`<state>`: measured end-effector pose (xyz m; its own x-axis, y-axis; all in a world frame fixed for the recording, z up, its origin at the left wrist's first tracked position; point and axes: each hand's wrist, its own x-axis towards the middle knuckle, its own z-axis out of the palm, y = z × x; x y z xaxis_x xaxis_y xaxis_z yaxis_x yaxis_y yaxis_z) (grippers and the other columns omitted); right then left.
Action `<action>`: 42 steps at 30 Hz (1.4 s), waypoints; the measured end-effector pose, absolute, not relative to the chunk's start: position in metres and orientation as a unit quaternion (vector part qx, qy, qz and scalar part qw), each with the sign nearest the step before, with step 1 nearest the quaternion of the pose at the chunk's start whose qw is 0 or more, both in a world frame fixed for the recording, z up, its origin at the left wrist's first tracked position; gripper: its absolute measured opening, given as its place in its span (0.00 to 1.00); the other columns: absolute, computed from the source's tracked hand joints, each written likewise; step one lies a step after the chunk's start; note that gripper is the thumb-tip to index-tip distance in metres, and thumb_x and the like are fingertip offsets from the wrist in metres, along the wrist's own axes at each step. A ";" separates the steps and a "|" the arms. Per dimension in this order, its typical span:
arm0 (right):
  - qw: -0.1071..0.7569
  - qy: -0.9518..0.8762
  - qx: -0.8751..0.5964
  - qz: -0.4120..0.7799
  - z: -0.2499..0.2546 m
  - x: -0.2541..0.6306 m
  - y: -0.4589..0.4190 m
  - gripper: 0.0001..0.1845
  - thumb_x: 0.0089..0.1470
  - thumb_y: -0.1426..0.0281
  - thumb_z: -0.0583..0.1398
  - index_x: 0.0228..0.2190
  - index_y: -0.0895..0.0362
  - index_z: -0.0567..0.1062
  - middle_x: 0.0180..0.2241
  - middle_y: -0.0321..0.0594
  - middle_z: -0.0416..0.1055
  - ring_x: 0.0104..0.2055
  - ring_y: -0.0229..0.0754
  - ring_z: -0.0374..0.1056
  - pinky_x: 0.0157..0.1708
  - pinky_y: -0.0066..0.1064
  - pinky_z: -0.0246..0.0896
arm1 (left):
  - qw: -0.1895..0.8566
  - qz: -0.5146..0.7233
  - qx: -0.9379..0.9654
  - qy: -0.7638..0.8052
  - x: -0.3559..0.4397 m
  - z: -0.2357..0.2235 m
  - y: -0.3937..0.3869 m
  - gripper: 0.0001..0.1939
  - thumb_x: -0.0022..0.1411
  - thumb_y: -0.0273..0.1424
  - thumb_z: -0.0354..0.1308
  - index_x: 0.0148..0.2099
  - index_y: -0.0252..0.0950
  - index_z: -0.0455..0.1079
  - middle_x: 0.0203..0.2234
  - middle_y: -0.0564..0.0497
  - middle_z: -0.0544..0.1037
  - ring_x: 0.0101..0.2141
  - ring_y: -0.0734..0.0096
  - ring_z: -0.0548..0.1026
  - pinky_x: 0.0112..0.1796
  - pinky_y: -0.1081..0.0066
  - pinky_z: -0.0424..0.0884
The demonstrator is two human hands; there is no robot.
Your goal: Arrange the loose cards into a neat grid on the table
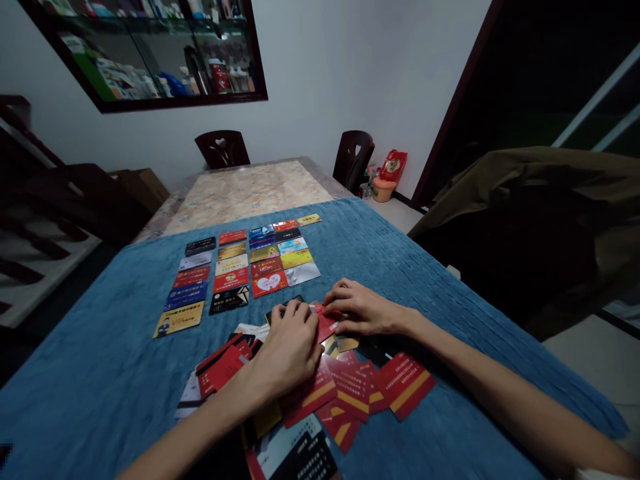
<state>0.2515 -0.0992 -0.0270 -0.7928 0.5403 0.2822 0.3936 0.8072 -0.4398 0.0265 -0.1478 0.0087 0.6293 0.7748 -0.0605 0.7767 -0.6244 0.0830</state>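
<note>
My left hand [293, 341] rests palm down over the loose pile, its fingers curled together; what lies under them is hidden. A dark card [271, 316] pokes out beside those fingertips. Close on its right, my right hand [363, 310] has its fingers closed on a red card [327, 325], whose left edge meets my left hand. Beneath and around both hands spread overlapping cards, among them red ones with a gold stripe [353, 387], a red card with a black stripe [225, 367] and a black-and-pale card [300, 453].
Beyond the pile, cards lie in columns, including a gold VIP card [179, 320] and a heart card [270, 283]. A blue cloth [380, 260] covers the near part of the marble-patterned table [250, 190]. Chairs [353, 159] stand at the far end; brown fabric [530, 180] hangs at right.
</note>
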 end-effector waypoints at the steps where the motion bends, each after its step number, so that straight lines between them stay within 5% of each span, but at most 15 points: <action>1: 0.204 -0.928 -0.250 0.185 -0.027 0.252 -0.099 0.19 0.62 0.58 0.61 0.48 0.57 0.77 0.49 0.46 0.74 0.51 0.46 0.61 0.52 0.43 0.59 | 0.053 -0.004 0.899 0.434 0.027 0.008 -0.148 0.16 0.66 0.33 0.52 0.52 0.33 0.70 0.48 0.39 0.73 0.51 0.48 0.66 0.48 0.49 0.63; 19: 0.250 -0.915 -0.240 0.207 -0.033 0.262 -0.093 0.20 0.60 0.58 0.63 0.48 0.57 0.77 0.49 0.47 0.75 0.52 0.46 0.63 0.54 0.45 0.61 | 0.092 0.078 0.888 0.444 0.024 0.002 -0.138 0.11 0.66 0.35 0.54 0.42 0.35 0.75 0.40 0.43 0.76 0.48 0.53 0.68 0.48 0.52 0.62; 29: 0.280 -0.913 -0.245 0.170 -0.038 0.262 -0.089 0.11 0.62 0.71 0.59 0.44 0.58 0.78 0.42 0.45 0.77 0.47 0.44 0.67 0.50 0.43 0.63 | 0.128 0.127 0.879 0.440 0.024 0.004 -0.129 0.11 0.65 0.35 0.54 0.39 0.38 0.78 0.36 0.46 0.80 0.45 0.56 0.71 0.47 0.54 0.64; 42: 0.315 -0.884 -0.319 0.135 -0.048 0.265 -0.083 0.10 0.63 0.73 0.57 0.42 0.58 0.78 0.37 0.44 0.78 0.42 0.45 0.68 0.44 0.38 0.64 | 0.173 0.213 0.865 0.419 0.015 -0.009 -0.108 0.14 0.66 0.27 0.52 0.48 0.36 0.77 0.41 0.45 0.79 0.45 0.61 0.74 0.49 0.59 0.71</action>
<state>0.2651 -0.0832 -0.0481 -0.5976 0.6487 0.4712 0.4790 0.7601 -0.4390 0.0147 -0.1078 -0.0091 0.5576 0.7994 0.2239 0.6523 -0.5887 0.4773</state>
